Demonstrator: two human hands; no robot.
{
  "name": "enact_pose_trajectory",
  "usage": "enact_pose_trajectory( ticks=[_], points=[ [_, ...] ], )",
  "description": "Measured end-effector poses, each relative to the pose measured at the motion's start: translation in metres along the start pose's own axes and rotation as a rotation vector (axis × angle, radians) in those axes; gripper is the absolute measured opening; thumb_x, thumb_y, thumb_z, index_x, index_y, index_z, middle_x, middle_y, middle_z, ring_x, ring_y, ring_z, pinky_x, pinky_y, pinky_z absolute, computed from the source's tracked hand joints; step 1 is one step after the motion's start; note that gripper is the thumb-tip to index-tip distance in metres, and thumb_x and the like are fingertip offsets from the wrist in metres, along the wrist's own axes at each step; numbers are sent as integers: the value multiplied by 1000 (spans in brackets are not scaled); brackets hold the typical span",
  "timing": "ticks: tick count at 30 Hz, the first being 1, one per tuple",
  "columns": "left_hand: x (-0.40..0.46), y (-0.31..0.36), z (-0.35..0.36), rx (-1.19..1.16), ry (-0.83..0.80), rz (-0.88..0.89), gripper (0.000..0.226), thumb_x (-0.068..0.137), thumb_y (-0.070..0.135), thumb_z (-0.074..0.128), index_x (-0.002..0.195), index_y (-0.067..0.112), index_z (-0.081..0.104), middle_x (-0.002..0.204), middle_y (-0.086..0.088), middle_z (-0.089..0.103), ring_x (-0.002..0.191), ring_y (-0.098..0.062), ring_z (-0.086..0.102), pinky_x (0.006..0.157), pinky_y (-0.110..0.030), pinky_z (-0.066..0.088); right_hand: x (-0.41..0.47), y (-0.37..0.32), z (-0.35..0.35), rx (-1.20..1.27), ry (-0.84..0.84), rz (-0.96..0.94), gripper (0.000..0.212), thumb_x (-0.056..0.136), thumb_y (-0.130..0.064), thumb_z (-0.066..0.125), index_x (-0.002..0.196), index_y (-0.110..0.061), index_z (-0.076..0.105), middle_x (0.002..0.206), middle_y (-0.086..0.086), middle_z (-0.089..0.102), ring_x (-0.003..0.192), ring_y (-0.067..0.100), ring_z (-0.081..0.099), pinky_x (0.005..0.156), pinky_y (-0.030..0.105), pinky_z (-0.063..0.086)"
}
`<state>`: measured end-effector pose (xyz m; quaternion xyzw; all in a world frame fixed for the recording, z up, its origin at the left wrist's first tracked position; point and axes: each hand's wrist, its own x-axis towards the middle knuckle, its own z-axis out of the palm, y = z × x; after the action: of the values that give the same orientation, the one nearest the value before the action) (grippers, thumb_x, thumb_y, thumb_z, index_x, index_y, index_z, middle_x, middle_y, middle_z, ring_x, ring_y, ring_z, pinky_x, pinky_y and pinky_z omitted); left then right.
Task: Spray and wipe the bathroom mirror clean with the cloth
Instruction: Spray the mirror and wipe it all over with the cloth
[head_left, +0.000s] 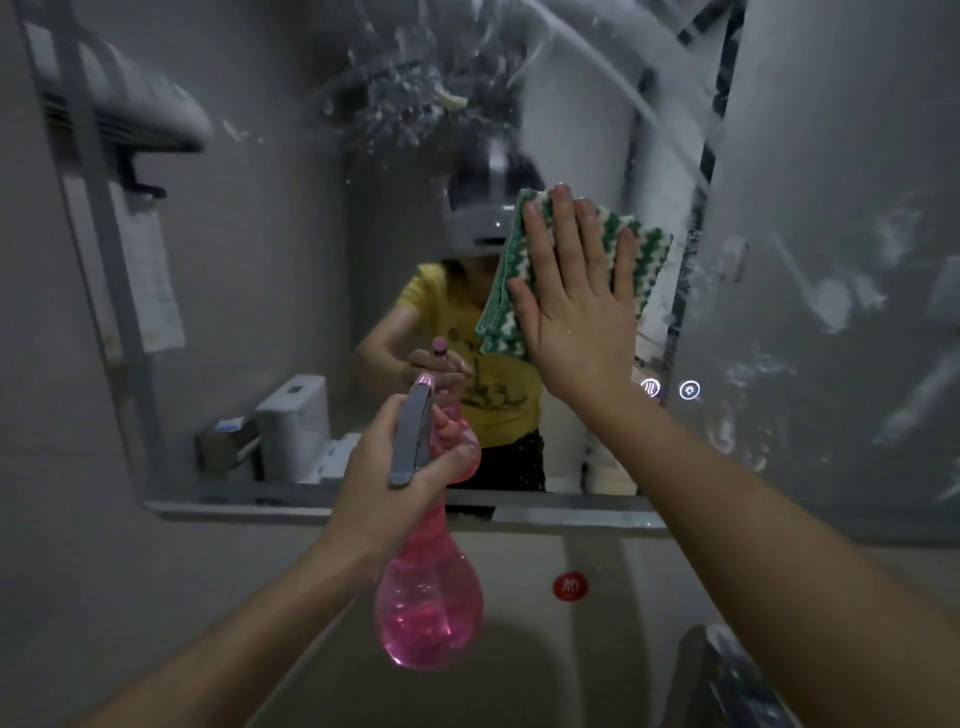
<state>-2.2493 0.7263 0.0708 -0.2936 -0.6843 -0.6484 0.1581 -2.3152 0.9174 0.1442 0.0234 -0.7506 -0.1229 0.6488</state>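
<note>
The right hand (576, 306), fingers straight, presses the cloth (511, 291) flat on the mirror (270, 260) near its right edge. The left hand (395, 467) grips the bottle (428, 608), nozzle toward the glass.

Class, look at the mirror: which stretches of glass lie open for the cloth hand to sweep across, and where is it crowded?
Open glass lies left of the cloth, across to the mirror frame's left edge. The droplets above await wiping. It is crowded below the right hand, where the left hand holds the spray bottle, and beside two lit icons.
</note>
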Motion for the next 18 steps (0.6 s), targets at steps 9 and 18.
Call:
enact_pose_trajectory(
  ticks=[9, 18],
  points=[
    [-25, -45, 9, 44, -10, -85, 40, 66, 27, 67, 103, 19, 56, 98, -3, 63, 89, -7, 61, 72, -14, 48, -107, -18, 8, -14, -65, -72, 56, 101, -40, 33, 149, -17, 14, 155, 7, 25, 143, 20, 3, 117, 44, -3],
    [-63, -70, 32, 108, -32, -175, 33, 61, 20, 64, 93, 21, 55, 89, -5, 62, 82, -20, 61, 71, -36, 52, -190, -18, 7, -2, -184, -148, 56, 102, -40, 29, 151, -20, 11, 157, 3, 3, 146, 17, -4, 118, 44, -1]
  ],
)
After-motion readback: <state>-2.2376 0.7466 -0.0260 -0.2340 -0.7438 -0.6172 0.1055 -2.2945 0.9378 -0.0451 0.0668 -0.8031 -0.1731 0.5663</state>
